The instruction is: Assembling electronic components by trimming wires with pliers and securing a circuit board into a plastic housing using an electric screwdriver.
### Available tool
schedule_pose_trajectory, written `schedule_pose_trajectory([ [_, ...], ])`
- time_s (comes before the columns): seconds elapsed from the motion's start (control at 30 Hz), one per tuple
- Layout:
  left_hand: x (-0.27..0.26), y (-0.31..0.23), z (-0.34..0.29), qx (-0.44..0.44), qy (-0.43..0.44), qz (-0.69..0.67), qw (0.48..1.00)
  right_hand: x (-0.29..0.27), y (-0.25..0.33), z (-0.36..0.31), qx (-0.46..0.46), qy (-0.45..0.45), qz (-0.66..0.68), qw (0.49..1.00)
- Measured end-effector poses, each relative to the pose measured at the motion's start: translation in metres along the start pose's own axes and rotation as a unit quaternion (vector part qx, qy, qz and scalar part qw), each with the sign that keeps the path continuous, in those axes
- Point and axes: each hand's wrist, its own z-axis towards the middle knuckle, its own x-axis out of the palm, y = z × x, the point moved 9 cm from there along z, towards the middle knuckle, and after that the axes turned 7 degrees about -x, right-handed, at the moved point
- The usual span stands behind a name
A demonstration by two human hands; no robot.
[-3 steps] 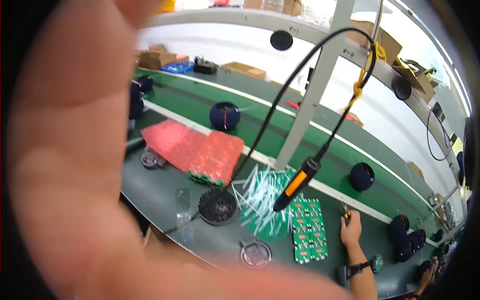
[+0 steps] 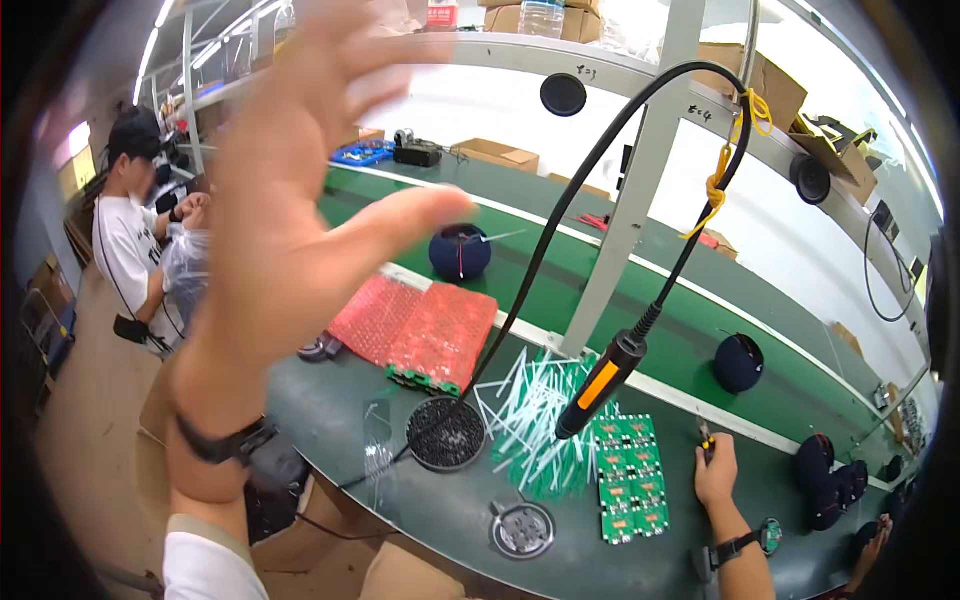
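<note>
My left hand (image 2: 290, 200) is raised close to the camera, fingers spread and thumb stretched out, holding nothing. Its fingers are a little blurred. At the right of the bench, my right hand (image 2: 716, 478) is closed around small pliers (image 2: 707, 440) with black and yellow handles, their tips pointing away from me. Left of that hand lies a green circuit board panel (image 2: 632, 480). Beside the panel is a heap of white strips (image 2: 540, 410), with a black and orange electric screwdriver (image 2: 602, 385) hanging over it on a cable.
A round dish of small dark parts (image 2: 446, 433) and a round plastic part (image 2: 522, 529) lie nearer. Red bubble wrap (image 2: 440, 335) covers boards. Dark blue balls (image 2: 460, 252) stand on the green conveyor (image 2: 600, 290). Another person (image 2: 130, 230) stands far left.
My left hand has drawn back from right in front of the camera, uncovering the left side and the other person. The pliers stay in my right hand.
</note>
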Motion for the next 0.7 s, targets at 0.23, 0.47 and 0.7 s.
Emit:
schedule_pose_trajectory([
  [0.23,0.230,0.266,-0.090,-0.197,0.249,0.184,0.930,-0.009,0.008,0.003,-0.013,-0.018,0.013,1.000],
  [0.47,0.314,0.360,-0.133,-0.213,0.317,0.312,0.870,-0.007,0.001,0.004,0.011,-0.014,0.024,1.000],
  [0.7,0.236,0.317,-0.096,-0.255,0.177,0.297,0.903,-0.010,0.003,0.004,0.020,-0.012,0.037,0.999],
])
